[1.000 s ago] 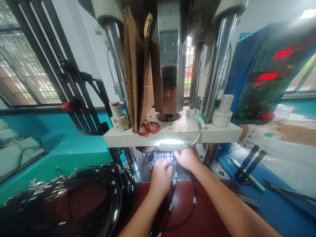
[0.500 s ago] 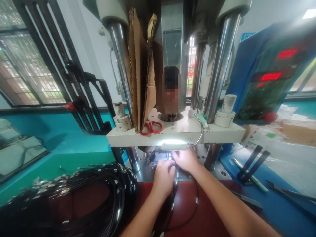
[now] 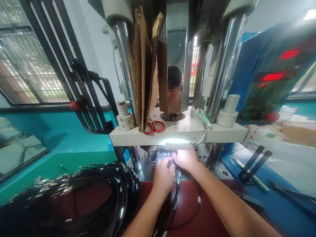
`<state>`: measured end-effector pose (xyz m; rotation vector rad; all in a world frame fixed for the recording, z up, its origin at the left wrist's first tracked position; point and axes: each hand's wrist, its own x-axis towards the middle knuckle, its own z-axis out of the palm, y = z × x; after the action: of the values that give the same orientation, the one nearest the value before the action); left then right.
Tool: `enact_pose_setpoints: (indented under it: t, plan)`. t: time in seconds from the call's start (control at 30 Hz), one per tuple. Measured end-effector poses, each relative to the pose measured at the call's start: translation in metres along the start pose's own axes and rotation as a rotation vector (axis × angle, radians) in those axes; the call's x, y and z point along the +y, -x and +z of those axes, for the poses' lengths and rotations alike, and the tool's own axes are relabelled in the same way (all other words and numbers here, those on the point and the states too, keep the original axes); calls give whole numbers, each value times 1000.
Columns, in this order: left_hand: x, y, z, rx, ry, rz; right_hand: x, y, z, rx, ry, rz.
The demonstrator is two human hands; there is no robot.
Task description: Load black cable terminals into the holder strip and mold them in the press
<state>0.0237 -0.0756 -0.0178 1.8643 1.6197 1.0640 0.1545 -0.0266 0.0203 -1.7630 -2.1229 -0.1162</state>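
Note:
Under the white press plate [image 3: 177, 134], my left hand [image 3: 164, 171] is closed with its fingers curled around a black cable [image 3: 176, 194]. My right hand [image 3: 186, 159] meets it from the right, fingers pinched on the upper part of the same cable; the exact cable end is hidden by the fingers. Just beyond both hands lies a metal die block [image 3: 161, 154] on the steel press bed [image 3: 145, 171]. The cable, with small silver metal pieces along it, hangs down over the dark red table [image 3: 187, 214]. A bright lamp [image 3: 177, 143] lights the hands from above.
A thick bundle of black cables [image 3: 123, 197] lies at the left, by a green bin [image 3: 86, 159]. Red-handled scissors [image 3: 158, 126] and folded cardboard [image 3: 145, 72] rest on the plate. Steel columns [image 3: 213, 156] flank the bed. Pliers [image 3: 288, 194] lie on the blue surface at the right.
The view has shifted slightly, so everything appears a little farther right. Both hands stay together at the die with only slight finger movement.

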Motion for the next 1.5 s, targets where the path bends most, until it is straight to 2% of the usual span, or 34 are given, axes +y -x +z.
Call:
enact_pose_setpoints:
  t: [0.2, 0.53, 0.73, 0.97, 1.13, 1.23, 1.33, 1.5]
  plan:
    - [3, -1, -6, 27, -20, -55, -15, -3, -10, -11, -55, -40]
    - [-4, -6, -10, 40, -34, -139, -19, -2, 0, -66, -64, -1]
    - [-1, -6, -11, 43, -46, -130, -25, -2, 0, -49, -87, -29]
    - [-10, -12, -10, 67, -81, -138, -25, -5, 6, -49, -96, -34]
    - [-6, -9, -14, 86, -134, -78, -28, -5, 7, -39, -106, -30]
    - [1, -6, -20, 103, -202, -3, -19, 4, 2, -5, -126, -36]
    - [5, -8, -24, 108, -295, 70, 6, 20, -5, 79, -131, 16]
    - [9, -29, -20, 43, -437, 129, 47, 40, -3, 167, -139, 126]
